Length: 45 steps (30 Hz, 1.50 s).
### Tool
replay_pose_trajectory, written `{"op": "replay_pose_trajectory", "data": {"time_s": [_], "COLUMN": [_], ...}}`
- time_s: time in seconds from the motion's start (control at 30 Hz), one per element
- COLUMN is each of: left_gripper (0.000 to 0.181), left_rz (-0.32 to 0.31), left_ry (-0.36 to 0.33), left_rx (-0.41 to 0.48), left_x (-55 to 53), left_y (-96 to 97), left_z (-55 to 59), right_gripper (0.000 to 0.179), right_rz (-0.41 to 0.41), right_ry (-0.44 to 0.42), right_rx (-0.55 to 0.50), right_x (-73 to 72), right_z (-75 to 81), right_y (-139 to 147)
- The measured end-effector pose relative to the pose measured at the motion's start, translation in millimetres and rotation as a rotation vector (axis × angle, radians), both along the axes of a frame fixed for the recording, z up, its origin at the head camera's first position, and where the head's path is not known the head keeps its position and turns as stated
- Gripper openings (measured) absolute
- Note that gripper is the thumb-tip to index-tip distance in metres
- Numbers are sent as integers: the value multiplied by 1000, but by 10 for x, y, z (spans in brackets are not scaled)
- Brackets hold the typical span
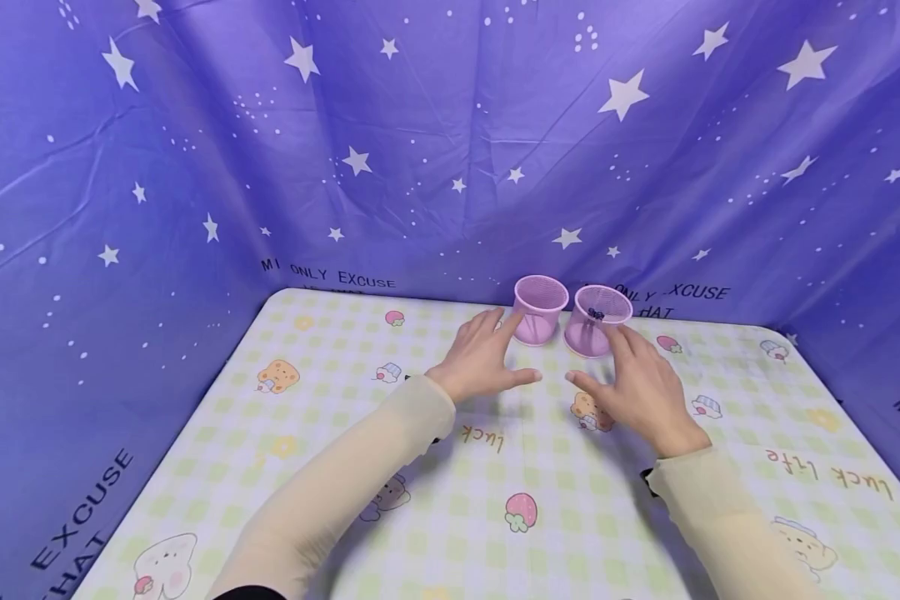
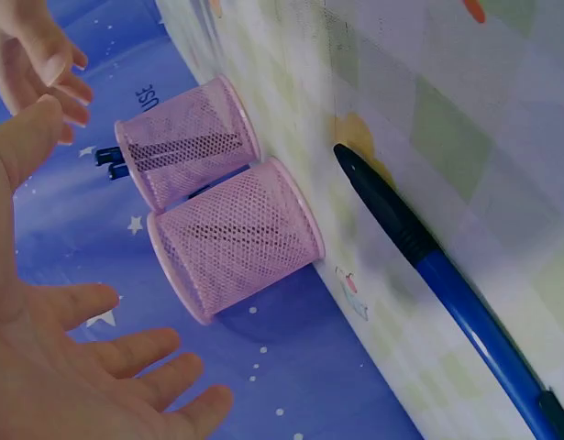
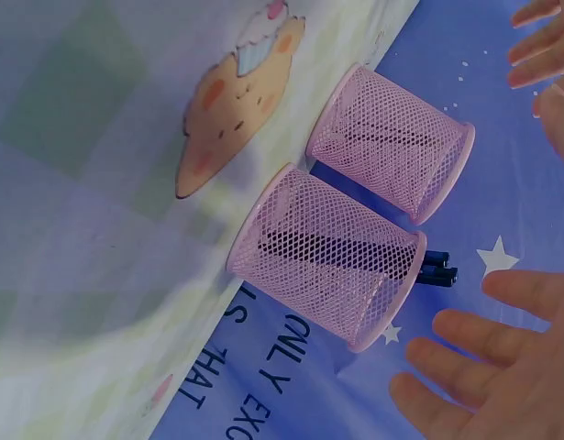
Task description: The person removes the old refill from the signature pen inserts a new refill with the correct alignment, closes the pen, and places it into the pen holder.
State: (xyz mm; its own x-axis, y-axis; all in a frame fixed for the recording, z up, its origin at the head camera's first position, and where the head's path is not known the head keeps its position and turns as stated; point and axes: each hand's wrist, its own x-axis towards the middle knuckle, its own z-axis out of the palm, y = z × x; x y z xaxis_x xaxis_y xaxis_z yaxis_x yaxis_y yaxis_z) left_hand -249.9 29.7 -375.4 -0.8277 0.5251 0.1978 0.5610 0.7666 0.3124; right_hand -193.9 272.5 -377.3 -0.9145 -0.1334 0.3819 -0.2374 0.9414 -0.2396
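Two pink mesh pen holders stand upright side by side at the table's back edge. Dark pen ends [image 3: 437, 269] stick out of the right pen holder [image 1: 598, 333]. A faint dark stripe shows through the mesh of the left pen holder [image 2: 236, 243]; I cannot tell what it is. My left hand [image 1: 483, 354] is spread just in front of the left holder, fingers extended, holding nothing. Beside the right holder, my right hand [image 1: 645, 383] is likewise spread and empty. In the wrist views both hands look apart from the holders. A blue pen [image 2: 465, 316] with a black end lies on the table by my left wrist.
A checked tablecloth [image 1: 521, 467] with printed cartoon figures covers the table. Behind it and along the sides hangs a purple-blue star-patterned curtain [image 1: 420, 200]. In the head view, my left forearm hides most of the blue pen.
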Motion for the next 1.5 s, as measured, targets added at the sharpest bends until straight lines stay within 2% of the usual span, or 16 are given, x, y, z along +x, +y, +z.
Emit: {"op": "replay_pose_trajectory", "data": {"time_s": [0.37,0.83,1.03,1.27,1.5], "left_gripper": [94,93,93,91,91], "left_rz": [40,84,104,171,225], "left_ry": [-21,-24,-51,-80,-141], "left_rx": [25,65,123,230,276], "left_x": [-145,-318,-372,-436,-502], "left_y": [119,203,274,357,417], "left_z": [1,-82,-118,-154,-204], "right_gripper": [96,100,104,109,113], "right_rz": [-46,-107,-138,-175,-210], "right_ry": [-47,-91,-123,-138,-181], "right_rx": [-26,-77,-105,-174,-230], "right_x": [-124,-265,-300,-361,-410], "right_z": [14,-73,-86,-102,-128], "right_y": [49,122,151,167,185]}}
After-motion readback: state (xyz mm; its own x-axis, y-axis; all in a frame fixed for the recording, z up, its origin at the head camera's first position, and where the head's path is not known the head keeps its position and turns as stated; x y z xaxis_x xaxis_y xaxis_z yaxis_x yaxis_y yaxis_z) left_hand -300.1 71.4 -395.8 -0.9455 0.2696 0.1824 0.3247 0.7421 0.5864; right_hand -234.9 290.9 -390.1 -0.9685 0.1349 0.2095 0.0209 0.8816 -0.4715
